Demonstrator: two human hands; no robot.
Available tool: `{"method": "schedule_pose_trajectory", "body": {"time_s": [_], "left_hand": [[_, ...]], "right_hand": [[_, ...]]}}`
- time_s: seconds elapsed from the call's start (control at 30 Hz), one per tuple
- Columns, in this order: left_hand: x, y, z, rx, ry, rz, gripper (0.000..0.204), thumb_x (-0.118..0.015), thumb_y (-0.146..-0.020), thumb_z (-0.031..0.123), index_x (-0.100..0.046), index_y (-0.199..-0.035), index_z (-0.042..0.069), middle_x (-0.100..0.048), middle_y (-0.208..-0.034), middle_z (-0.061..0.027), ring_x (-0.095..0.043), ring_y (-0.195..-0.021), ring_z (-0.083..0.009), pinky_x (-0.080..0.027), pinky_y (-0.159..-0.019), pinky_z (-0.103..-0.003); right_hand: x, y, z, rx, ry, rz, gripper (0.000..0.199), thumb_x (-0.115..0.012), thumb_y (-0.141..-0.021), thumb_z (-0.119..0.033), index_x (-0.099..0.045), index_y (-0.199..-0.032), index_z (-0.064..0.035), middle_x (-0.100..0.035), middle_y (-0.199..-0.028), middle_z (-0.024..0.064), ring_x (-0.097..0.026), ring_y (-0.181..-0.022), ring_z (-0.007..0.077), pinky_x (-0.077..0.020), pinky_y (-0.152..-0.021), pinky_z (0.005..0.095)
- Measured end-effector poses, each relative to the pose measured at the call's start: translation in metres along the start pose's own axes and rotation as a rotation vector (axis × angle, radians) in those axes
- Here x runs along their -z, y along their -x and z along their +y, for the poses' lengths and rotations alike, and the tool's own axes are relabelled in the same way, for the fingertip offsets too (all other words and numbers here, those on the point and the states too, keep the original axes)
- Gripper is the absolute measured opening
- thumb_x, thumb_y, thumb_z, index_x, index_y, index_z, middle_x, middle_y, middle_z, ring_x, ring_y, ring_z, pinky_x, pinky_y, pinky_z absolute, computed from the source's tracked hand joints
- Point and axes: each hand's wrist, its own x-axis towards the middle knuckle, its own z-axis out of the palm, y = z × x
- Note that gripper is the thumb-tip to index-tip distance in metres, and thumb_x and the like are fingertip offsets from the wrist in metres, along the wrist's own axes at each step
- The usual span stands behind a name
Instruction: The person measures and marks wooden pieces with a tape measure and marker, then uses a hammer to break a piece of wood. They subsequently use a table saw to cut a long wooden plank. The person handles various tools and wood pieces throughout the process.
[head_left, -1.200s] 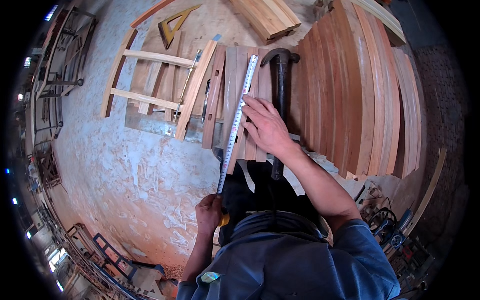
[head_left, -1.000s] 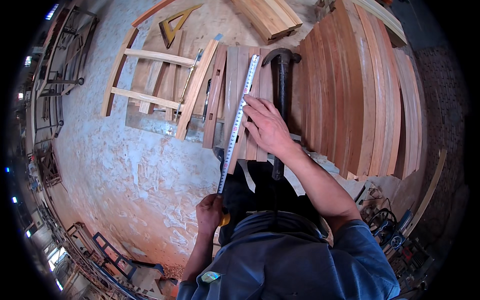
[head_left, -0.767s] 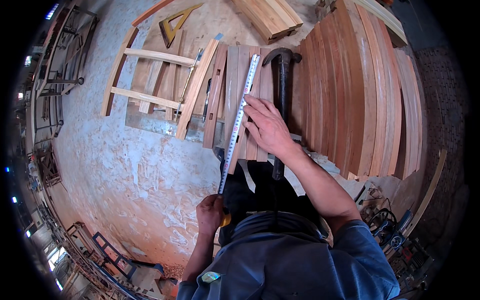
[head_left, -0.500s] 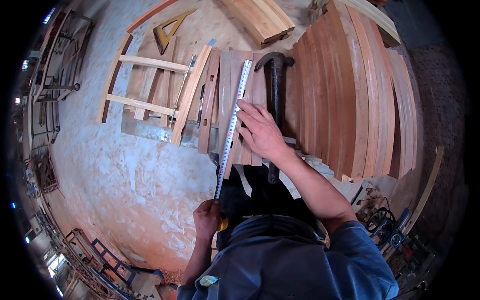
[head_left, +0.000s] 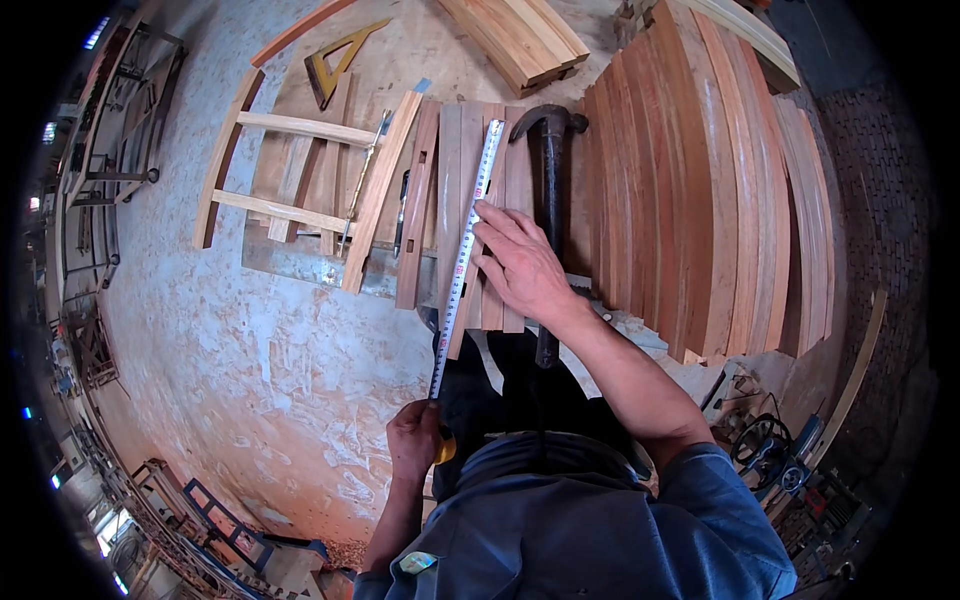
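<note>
At the lower middle, my left hand (head_left: 412, 440) is closed around a tape measure (head_left: 445, 446), its yellow case partly hidden by the fingers. The extended white blade (head_left: 462, 262) runs up and away over a narrow wooden strip with slots cut in it. My right hand (head_left: 522, 262) lies over the strips, fingers stretched out and fingertips at the blade's right edge. Beneath are several wooden strips (head_left: 448, 165) side by side; a slotted one (head_left: 418, 205) is at their left. A claw hammer (head_left: 552, 190) rests right of them, head at the far end.
Left stands a ladder-like wooden frame (head_left: 290, 212) with a drill bit (head_left: 368, 175) on it. A pen (head_left: 402, 210) lies beside it. Beyond is a yellow set square (head_left: 345, 60). Stacked boards (head_left: 690, 190) fill the right; more timber (head_left: 515, 45) lies at the far side.
</note>
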Motion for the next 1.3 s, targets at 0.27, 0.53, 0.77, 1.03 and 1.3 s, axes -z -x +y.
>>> {"method": "schedule_pose_trajectory", "body": {"time_s": [0.27,0.53,0.77,1.03,1.3], "left_hand": [[0.001,0.003,0.016,0.096,-0.008,-0.017,0.02,-0.06,-0.092,0.015,-0.07,-0.09,-0.002,-0.064,-0.068,-0.0071,-0.063,-0.062,-0.0121,-0.048,-0.059,-0.028],[0.0,-0.002,-0.003,0.003,0.016,0.0,0.019,-0.06,-0.093,0.013,-0.069,-0.09,-0.004,-0.062,-0.064,-0.0054,-0.06,-0.056,-0.0117,-0.047,-0.053,-0.026],[0.001,-0.001,0.001,0.067,0.031,-0.01,0.02,-0.06,-0.093,0.015,-0.07,-0.091,-0.002,-0.063,-0.068,-0.0063,-0.062,-0.06,-0.0117,-0.048,-0.058,-0.027],[0.001,0.0,0.0,0.073,0.035,-0.018,0.021,-0.059,-0.093,0.015,-0.07,-0.092,-0.003,-0.064,-0.068,-0.0058,-0.062,-0.06,-0.0112,-0.049,-0.057,-0.027],[0.018,-0.004,0.019,0.135,0.22,-0.131,0.02,-0.057,-0.094,0.015,-0.07,-0.093,-0.001,-0.064,-0.073,-0.004,-0.06,-0.065,-0.0109,-0.048,-0.061,-0.027]], "right_hand": [[-0.002,0.001,0.002,0.002,-0.013,0.008,0.035,-0.064,-0.087,-0.013,-0.058,-0.119,-0.0007,-0.047,-0.142,0.0137,-0.046,-0.124,0.0365,-0.0387,-0.104,0.0446],[0.0,-0.001,0.001,-0.003,0.0,-0.015,0.034,-0.061,-0.09,-0.016,-0.059,-0.12,-0.0005,-0.047,-0.142,0.0125,-0.046,-0.124,0.0352,-0.0382,-0.104,0.0442],[-0.001,-0.001,0.001,0.012,-0.001,0.002,0.033,-0.061,-0.089,-0.015,-0.059,-0.119,-0.0005,-0.048,-0.141,0.0128,-0.047,-0.123,0.0351,-0.0387,-0.103,0.0441],[0.002,-0.001,0.0,0.008,-0.015,-0.004,0.031,-0.06,-0.09,-0.015,-0.059,-0.118,-0.0009,-0.048,-0.142,0.0134,-0.047,-0.123,0.0353,-0.0393,-0.103,0.0439],[0.019,0.001,-0.012,0.012,-0.153,0.048,0.037,-0.061,-0.088,-0.01,-0.057,-0.122,0.001,-0.048,-0.14,0.0171,-0.045,-0.126,0.0372,-0.0377,-0.106,0.043]]}}
